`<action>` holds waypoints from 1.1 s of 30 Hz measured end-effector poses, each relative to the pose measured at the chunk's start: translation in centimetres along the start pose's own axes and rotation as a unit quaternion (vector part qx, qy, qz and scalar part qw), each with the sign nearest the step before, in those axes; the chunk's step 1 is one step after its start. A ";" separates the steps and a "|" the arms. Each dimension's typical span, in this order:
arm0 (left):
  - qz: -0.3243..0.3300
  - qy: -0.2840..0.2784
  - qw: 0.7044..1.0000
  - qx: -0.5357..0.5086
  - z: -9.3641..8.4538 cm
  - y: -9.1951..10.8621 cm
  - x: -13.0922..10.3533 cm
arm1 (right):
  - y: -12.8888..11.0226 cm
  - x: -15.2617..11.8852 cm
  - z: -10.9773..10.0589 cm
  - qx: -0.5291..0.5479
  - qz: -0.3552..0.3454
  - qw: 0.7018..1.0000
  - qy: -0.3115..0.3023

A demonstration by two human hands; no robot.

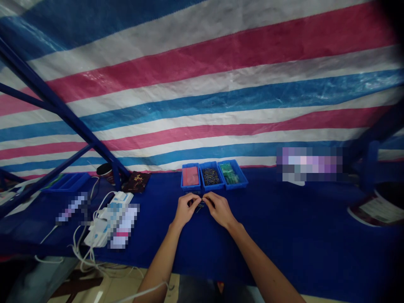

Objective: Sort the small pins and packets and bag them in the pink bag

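Observation:
My left hand (187, 207) and my right hand (220, 208) meet over the blue table, fingertips pinched almost together. Whatever lies between the fingertips is too small to make out. Just below them, several thin dark screw-like pieces (200, 206) rest on the table. Beyond the hands stand three blue bins side by side. In the left bin (182, 185) are pink flat pieces (190, 176). The middle bin (217, 186) contains many thin screw-like pieces (211, 176), and the right bin (241, 184) contains green pieces (229, 173).
To the left lie a white power strip (101, 229) with tangled white cables, a dark brown packet (136, 182) and a blue tray (67, 182). A dark round tub (378, 206) stands at the right edge. Behind hangs a striped tarp (202, 101), with a blue metal frame (66, 111) at left.

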State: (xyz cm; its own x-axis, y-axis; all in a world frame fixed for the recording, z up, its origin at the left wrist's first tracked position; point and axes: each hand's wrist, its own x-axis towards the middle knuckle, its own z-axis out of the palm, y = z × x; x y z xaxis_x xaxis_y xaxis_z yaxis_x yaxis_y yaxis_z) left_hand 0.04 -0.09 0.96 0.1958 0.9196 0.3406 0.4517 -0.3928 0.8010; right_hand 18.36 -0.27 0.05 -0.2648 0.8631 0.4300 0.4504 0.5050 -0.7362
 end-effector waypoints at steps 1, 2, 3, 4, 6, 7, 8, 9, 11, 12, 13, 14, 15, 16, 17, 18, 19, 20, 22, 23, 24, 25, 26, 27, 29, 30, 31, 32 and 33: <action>0.000 0.000 1.000 0.001 0.0 0.0 0.0 | 0.0 0.0 0.0 -0.004 0.001 1.000 0.000; 0.000 -0.001 1.000 0.001 0.0 0.0 0.0 | -0.1 0.0 -0.1 -0.007 0.003 1.000 0.000; 0.000 -0.002 1.000 0.002 0.0 0.0 0.0 | -0.1 0.0 0.0 -0.010 0.005 1.000 0.000; 0.000 -0.002 1.000 0.002 -0.1 0.0 0.0 | -0.1 0.0 0.0 -0.012 0.007 1.000 0.001; 0.000 -0.001 1.000 0.001 -0.1 0.0 0.0 | 0.0 -0.1 0.0 -0.009 0.011 1.000 0.000; -0.001 0.001 1.000 0.001 -0.1 0.0 0.0 | 0.0 -0.1 0.1 -0.004 0.013 1.000 0.001; -0.002 0.002 1.000 0.001 -0.1 0.0 0.0 | 0.0 0.0 0.1 0.001 0.013 1.000 0.001; -0.003 0.003 1.000 0.000 0.0 0.0 0.0 | 0.0 0.0 0.1 0.007 0.013 1.000 0.002; -0.004 0.004 1.000 -0.001 0.0 0.0 0.0 | 0.1 0.0 0.0 0.016 0.008 1.000 0.003; -0.005 0.004 1.000 -0.002 0.0 0.1 0.0 | 0.0 0.1 0.0 0.017 0.004 1.000 0.003; -0.006 0.004 1.000 -0.002 -0.1 0.1 0.0 | 0.0 0.1 0.0 0.018 0.000 1.000 0.002; -0.006 0.003 1.000 -0.003 -0.1 0.2 0.0 | 0.0 0.1 0.0 0.017 -0.003 1.000 0.002; -0.007 0.002 1.000 -0.003 -0.1 0.2 0.0 | 0.0 0.1 -0.1 0.016 -0.005 1.000 0.002; -0.007 0.001 1.000 -0.003 -0.1 0.3 0.0 | 0.0 0.2 0.0 0.016 -0.005 1.000 0.003; -0.007 0.001 1.000 -0.002 -0.1 0.3 0.0 | 0.0 0.2 0.0 0.015 -0.004 1.000 0.004; -0.006 0.001 1.000 -0.002 -0.1 0.3 0.0 | 0.0 0.2 0.0 0.014 -0.003 1.000 0.004; -0.005 0.001 1.000 -0.001 -0.1 0.3 0.0 | 0.0 0.2 0.0 0.014 -0.001 1.000 0.003; -0.004 0.001 1.000 0.001 -0.1 0.3 0.0 | 0.0 0.1 0.0 0.013 0.001 1.000 0.003; -0.002 0.003 1.000 0.004 0.0 0.1 0.0 | -0.1 0.1 0.0 0.010 0.003 1.000 0.001; -0.001 0.003 1.000 0.006 0.0 0.1 0.0 | -0.1 0.1 0.0 0.009 0.003 1.000 0.001; -0.001 0.004 1.000 0.008 0.0 0.0 0.0 | -0.1 0.1 -0.1 0.007 0.003 1.000 0.001; 0.000 0.003 1.000 0.009 0.0 -0.1 0.0 | -0.1 0.1 -0.1 0.005 0.004 1.000 0.001; 0.001 0.004 1.000 0.009 0.0 -0.1 0.0 | -0.1 0.1 -0.1 0.003 0.004 1.000 0.001; 0.002 0.005 1.000 0.009 0.0 -0.1 0.0 | -0.1 0.1 -0.1 0.001 0.004 1.000 0.001; 0.003 0.005 1.000 0.009 0.0 -0.1 0.0 | -0.2 0.1 -0.1 -0.004 0.006 1.000 0.001; 0.003 0.005 1.000 0.009 0.0 0.0 0.0 | -0.2 0.1 -0.2 -0.007 0.008 1.000 0.000; 0.002 0.004 1.000 0.010 0.0 0.0 0.0 | -0.2 0.1 -0.2 -0.009 0.009 1.000 0.001; 0.002 0.003 1.000 0.010 0.0 0.1 0.0 | -0.2 0.1 -0.1 -0.011 0.010 1.000 0.001; 0.002 0.002 1.000 0.009 -0.1 0.1 0.0 | -0.1 0.1 -0.1 -0.012 0.011 1.000 0.003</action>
State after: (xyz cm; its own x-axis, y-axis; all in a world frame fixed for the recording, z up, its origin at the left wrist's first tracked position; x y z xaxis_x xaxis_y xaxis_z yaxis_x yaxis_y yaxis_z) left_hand 0.06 -0.12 1.10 0.1943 0.9181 0.3455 0.4657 -0.3963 0.7912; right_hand 18.40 -0.29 0.26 -0.2498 0.8739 0.4170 0.4771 0.4859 -0.7324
